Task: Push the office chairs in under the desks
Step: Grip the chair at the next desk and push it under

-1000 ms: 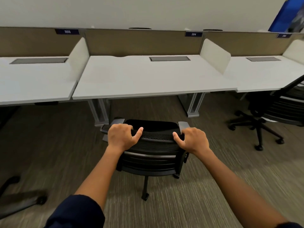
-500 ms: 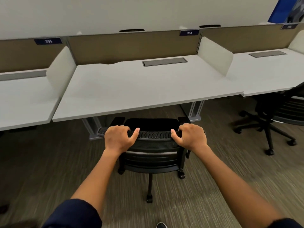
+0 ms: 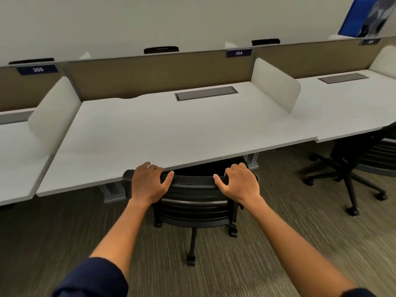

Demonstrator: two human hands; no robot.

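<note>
A black mesh office chair (image 3: 194, 202) stands at the white desk labelled 304 (image 3: 162, 133). Its seat and armrests are hidden beneath the desktop, and the top of its backrest sits right at the desk's front edge. My left hand (image 3: 149, 182) grips the left end of the backrest's top rail. My right hand (image 3: 239, 183) grips the right end of the same rail. Both thumbs rest on the near side of the rail. A second black office chair (image 3: 362, 166) stands at the right, only partly under the neighbouring desk (image 3: 342, 108).
White side screens (image 3: 275, 86) and a tan back panel (image 3: 158, 73) divide the desks. Another white desk (image 3: 15, 159), labelled 305, lies to the left. The desk's grey legs (image 3: 113, 190) stand just left of the chair. Striped brown carpet (image 3: 257, 264) covers the floor.
I have stepped forward and pushed the chair forward with both hands. Its seat and armrests, visible before, have slid beneath the desktop. My grip is unchanged.
</note>
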